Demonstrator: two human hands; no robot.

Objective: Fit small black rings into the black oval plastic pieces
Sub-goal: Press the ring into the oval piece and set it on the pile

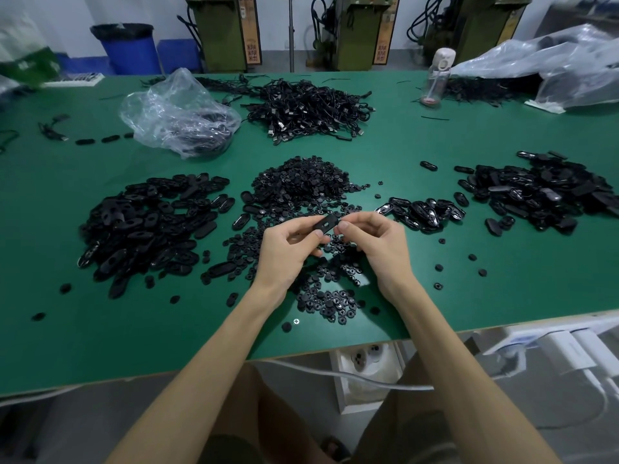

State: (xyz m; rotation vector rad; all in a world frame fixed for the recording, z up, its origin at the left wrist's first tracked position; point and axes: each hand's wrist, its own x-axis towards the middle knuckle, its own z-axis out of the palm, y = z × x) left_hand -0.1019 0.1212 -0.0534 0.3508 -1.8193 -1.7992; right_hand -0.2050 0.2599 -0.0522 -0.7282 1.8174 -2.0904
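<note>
Black oval pieces and small black rings, heaped on the green counter, with one piece in hand.

One oval piece is held above the counter, tilted with its right end higher and its slotted face up; the left grip pinches its left end and the right grip pinches at its right end, where any ring is too small to tell. The rings form a heap straight ahead and spread thinly toward the near edge under both grips. A broad left heap of oval pieces lies flat and jumbled, a small glossy cluster sits just right of the rings, and a far-right heap lies well apart.
</note>
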